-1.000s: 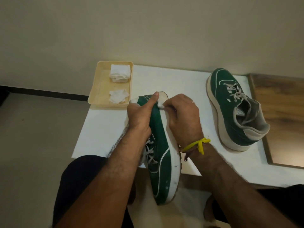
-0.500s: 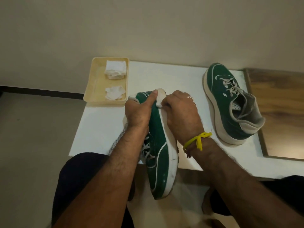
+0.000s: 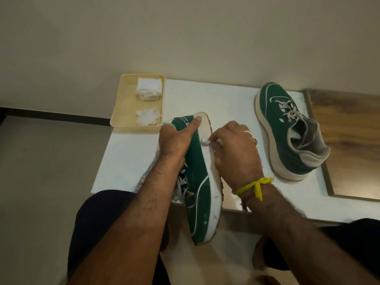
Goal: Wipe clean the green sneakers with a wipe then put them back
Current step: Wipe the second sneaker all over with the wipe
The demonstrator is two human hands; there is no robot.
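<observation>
Head view: left hand [image 3: 174,142] grips the green sneaker [image 3: 200,182] at the table's [image 3: 131,161] front edge, right hand [image 3: 234,153] pinching a wipe [image 3: 206,142] against its sole.

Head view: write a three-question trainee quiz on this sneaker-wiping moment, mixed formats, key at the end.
1. True or false: the second sneaker lies inside the tray.
2. Multiple choice: the right hand presses the wipe against the held sneaker at its A) laces B) white sole edge C) tongue.
3. Fill in: the left hand grips the held sneaker near its ____ end.

Key: 1 false, it sits on the white tabletop to the right; 2 B; 3 heel, the end pointing away from the person, with the thumb laid along it.
</observation>
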